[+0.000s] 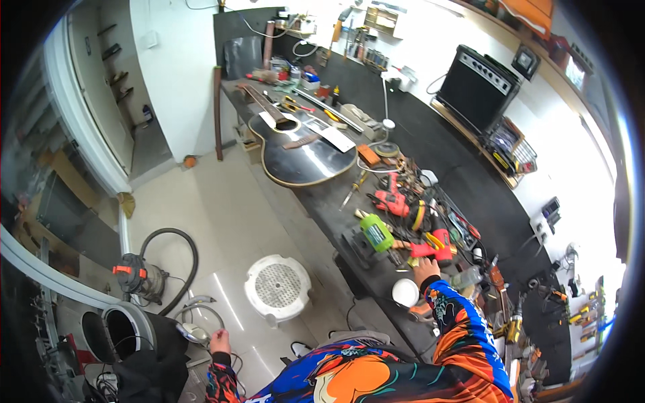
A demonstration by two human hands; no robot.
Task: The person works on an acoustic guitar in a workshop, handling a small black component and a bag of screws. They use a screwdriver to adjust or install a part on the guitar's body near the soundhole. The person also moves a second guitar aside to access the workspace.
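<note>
Black guitar body (306,158) lying flat across the far end of the workbench (349,201), its neck (263,104) pointing to the far corner among small bottles and cans. White round stool (277,287) on the floor just beside the workbench's near edge, shop vacuum (141,277) with a looped dark hose (185,252) well apart from it to the left. Black amplifier (478,87) on the far shelf along the wall, wire basket (514,153) just beside it.
</note>
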